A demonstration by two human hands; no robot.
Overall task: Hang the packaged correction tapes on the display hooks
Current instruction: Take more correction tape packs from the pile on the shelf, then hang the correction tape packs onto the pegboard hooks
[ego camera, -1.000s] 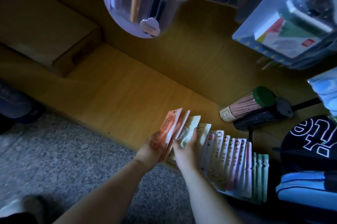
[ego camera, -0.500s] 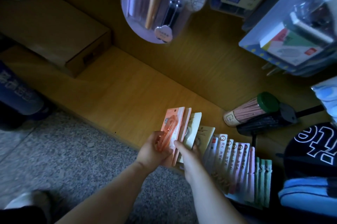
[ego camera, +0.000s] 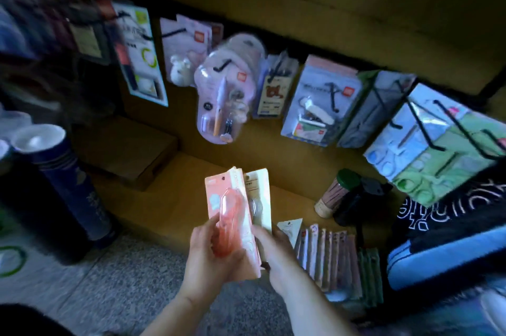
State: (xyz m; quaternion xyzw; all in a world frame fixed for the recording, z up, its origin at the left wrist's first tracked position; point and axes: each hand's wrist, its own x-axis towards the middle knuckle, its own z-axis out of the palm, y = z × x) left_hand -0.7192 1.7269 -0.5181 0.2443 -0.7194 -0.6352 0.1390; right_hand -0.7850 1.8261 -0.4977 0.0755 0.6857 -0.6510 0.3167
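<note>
Pick-up step: your left hand (ego camera: 210, 256) and right hand (ego camera: 273, 249) both clasp the packet stack (ego camera: 228, 212); next, thread 1 packet's hole onto a hook (ego camera: 332, 96).

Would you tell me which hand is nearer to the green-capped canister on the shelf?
Right. The right hand sits below and left of the canister, on the right edge of the held packs; the left hand grips their left side, farther away.
</note>
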